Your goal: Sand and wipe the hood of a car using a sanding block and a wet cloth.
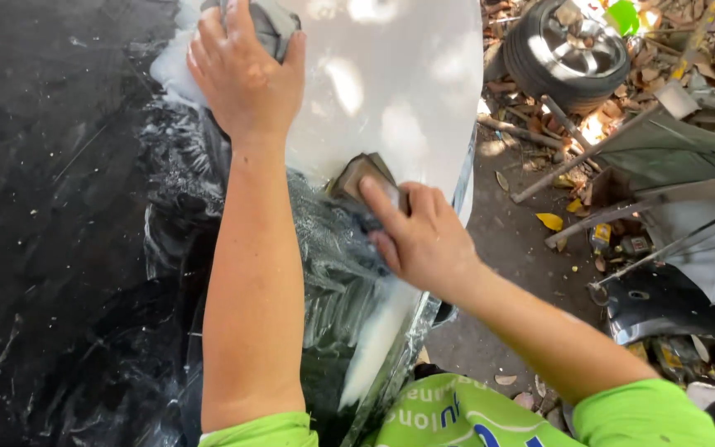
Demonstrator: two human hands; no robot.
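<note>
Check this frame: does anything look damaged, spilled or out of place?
Yes. Milky white liquid runs down the wet black car panel below the right hand, which presses a brown sanding block. On the leaf-strewn ground lie a loose wheel and detached grey body panels.

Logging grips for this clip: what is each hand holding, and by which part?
The right hand presses a brown sanding block from its near end; the left hand grips a grey pad or cloth from above.

grey folded cloth mostly hidden under left hand and cut by top edge, white car panel cropped above the cloth, brown sanding block part covered by right hand
</note>
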